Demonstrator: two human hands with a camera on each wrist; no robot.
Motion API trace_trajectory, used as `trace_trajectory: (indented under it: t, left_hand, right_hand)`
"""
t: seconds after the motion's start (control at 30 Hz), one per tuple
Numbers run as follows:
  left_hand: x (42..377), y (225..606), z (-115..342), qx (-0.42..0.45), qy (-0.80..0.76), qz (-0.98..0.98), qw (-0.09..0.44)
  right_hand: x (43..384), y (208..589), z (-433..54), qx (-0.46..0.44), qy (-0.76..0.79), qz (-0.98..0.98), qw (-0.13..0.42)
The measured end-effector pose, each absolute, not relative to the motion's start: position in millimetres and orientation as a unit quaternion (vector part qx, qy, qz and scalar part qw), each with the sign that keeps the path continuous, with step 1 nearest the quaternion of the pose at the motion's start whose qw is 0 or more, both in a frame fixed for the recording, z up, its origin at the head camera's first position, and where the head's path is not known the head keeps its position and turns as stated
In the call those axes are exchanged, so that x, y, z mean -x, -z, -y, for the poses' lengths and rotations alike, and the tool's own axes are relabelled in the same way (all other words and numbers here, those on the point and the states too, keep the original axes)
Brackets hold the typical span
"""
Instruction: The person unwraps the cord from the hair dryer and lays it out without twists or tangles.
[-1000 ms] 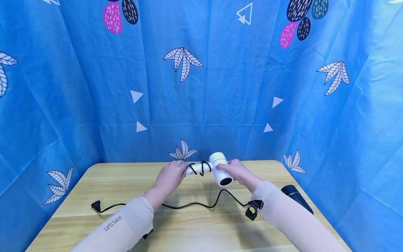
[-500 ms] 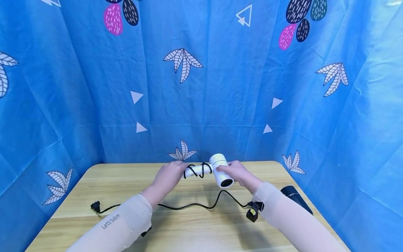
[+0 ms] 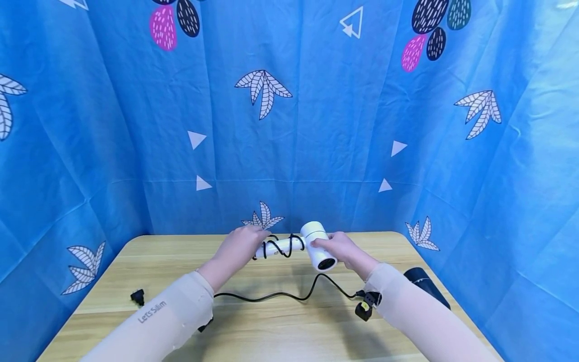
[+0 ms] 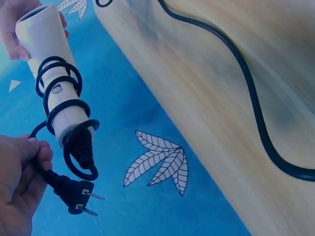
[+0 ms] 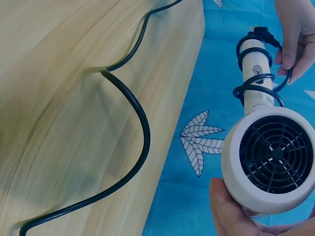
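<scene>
A white hair dryer (image 3: 312, 231) hangs above the far part of the table, its handle lying toward the left. My right hand (image 3: 343, 247) grips the barrel; the right wrist view shows the round black grille (image 5: 275, 153) facing that camera. Several loops of the dryer's black power cord (image 4: 69, 104) wind round the handle. At the handle's end my left hand (image 3: 238, 245) pinches the cord just short of its two-pin plug (image 4: 75, 192), whose prongs point away from the fingers in the left wrist view.
A second black cord (image 3: 280, 293) snakes across the wooden table (image 3: 280, 332), with a plug (image 3: 137, 296) at the left and a black socket end (image 3: 367, 304) by the right sleeve. A dark cylinder (image 3: 426, 285) lies at the right edge. Blue curtain (image 3: 294, 151) stands behind.
My left hand has shifted a little left from the handle's end, so more of the handle and its cord loops show. The right hand and the dryer's barrel stay nearly in place.
</scene>
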State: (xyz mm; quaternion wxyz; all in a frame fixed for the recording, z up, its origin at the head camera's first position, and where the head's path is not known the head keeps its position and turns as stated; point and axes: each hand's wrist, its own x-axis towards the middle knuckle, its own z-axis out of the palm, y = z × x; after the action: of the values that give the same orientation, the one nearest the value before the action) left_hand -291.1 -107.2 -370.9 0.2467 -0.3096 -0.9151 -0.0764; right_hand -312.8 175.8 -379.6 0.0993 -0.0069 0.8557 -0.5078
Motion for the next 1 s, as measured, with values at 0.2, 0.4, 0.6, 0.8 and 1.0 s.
trace_trajectory:
  t: [0.2, 0.4, 0.6, 0.8, 1.0]
  left_hand:
    - [294.3, 367.3, 110.9, 0.336, 0.073, 0.907, 0.244]
    - [302.3, 367.3, 118.2, 0.349, 0.136, 0.903, 0.210]
    - [315.3, 369.9, 129.5, 0.320, 0.220, 0.912, 0.134]
    - [324.4, 378.2, 140.3, 0.263, 0.321, 0.909, 0.034]
    - [326.1, 388.0, 143.2, 0.228, 0.373, 0.899, -0.013]
  right_hand:
    - [311.1, 378.1, -177.6, 0.013, 0.504, -0.858, 0.097]
    - [309.0, 377.9, -179.9, 0.016, 0.512, -0.852, 0.105]
    - [309.7, 375.7, -185.3, 0.025, 0.520, -0.846, 0.116]
    - [310.7, 374.5, -189.8, 0.034, 0.523, -0.843, 0.119]
    - [311.5, 376.1, -190.9, 0.039, 0.530, -0.837, 0.129]
